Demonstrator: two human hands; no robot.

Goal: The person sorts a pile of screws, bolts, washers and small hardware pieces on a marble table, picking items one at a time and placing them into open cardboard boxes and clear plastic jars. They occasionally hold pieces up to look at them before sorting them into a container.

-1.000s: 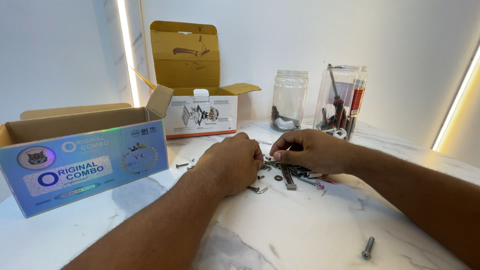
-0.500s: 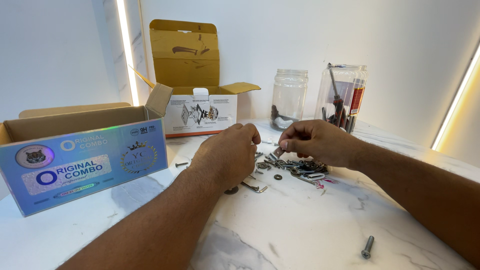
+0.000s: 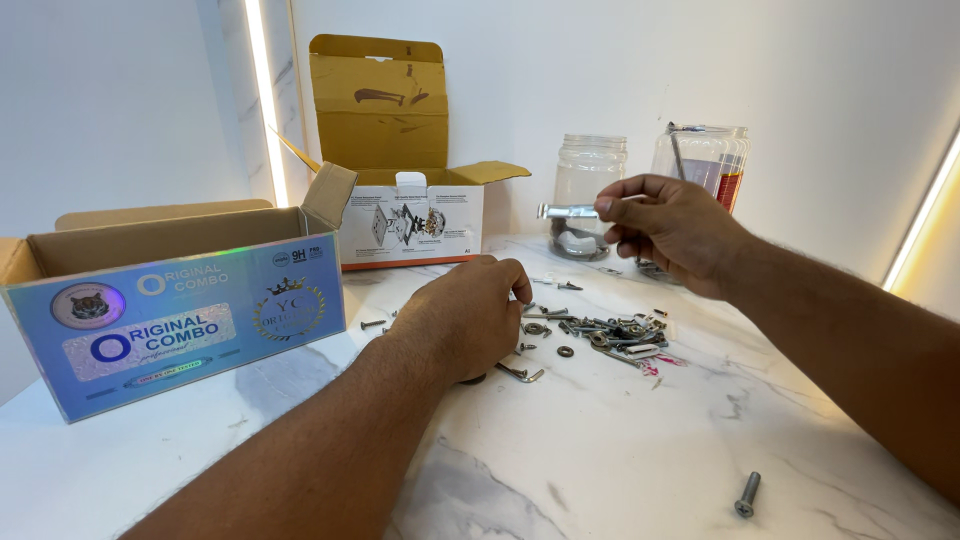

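right hand (image 3: 670,228) grips metal piece (image 3: 566,211) | left hand (image 3: 470,315) curled on table — small jar (image 3: 588,195): hardware at bottom

A short silvery metal piece (image 3: 566,211) is held level above the table, pinched at one end by fingers (image 3: 612,208).

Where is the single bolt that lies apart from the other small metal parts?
In the head view, the lone bolt lies on the marble table at the lower right, in front of the right forearm and far from the pile of hardware.

Bright, sharp; glowing wall strips (image 3: 262,100)
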